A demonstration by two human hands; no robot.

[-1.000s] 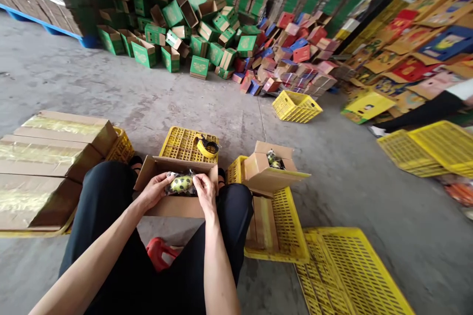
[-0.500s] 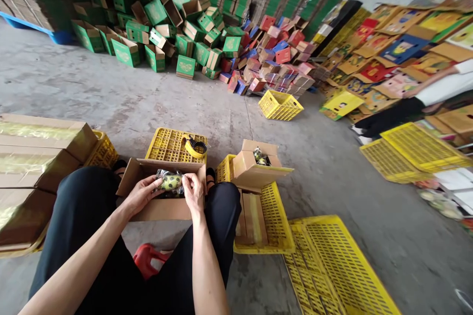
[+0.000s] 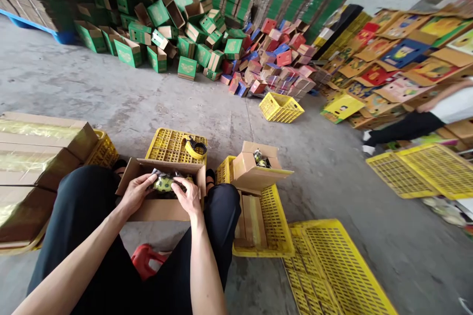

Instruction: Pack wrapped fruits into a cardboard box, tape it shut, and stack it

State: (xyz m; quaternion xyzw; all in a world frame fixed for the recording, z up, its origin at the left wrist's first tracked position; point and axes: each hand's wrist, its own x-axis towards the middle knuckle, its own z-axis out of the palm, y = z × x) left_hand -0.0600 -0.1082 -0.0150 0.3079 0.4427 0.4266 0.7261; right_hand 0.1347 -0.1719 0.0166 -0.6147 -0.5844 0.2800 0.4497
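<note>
A yellow-green, dark-spotted packet in clear plastic [image 3: 163, 184], perhaps a wrapped fruit, lies over the open cardboard box [image 3: 160, 210] between my knees. My left hand [image 3: 137, 192] pinches the packet's left end between thumb and fingers. At the other end, my right hand [image 3: 187, 194] has its bent fingers and thumb on the wrapping. Further dark plastic and yellow-green contents show beneath, partly covered by my hands. Beyond the box, a yellow tape dispenser [image 3: 194, 147] rests on an upturned yellow crate [image 3: 168, 139].
Taped cartons [image 3: 37, 150] stand at my left. On my right, a yellow crate [image 3: 283, 221] bears cartons and a small open box [image 3: 251, 173] with similar packets. Flat yellow crates [image 3: 338, 266] lie nearer. Green boxes [image 3: 127, 51] pile up behind; a person [image 3: 410, 130] is at far right.
The packet has shifted slightly left and tilted. My right hand has moved left, its fingers now further over the packet. The person at far right has changed position.
</note>
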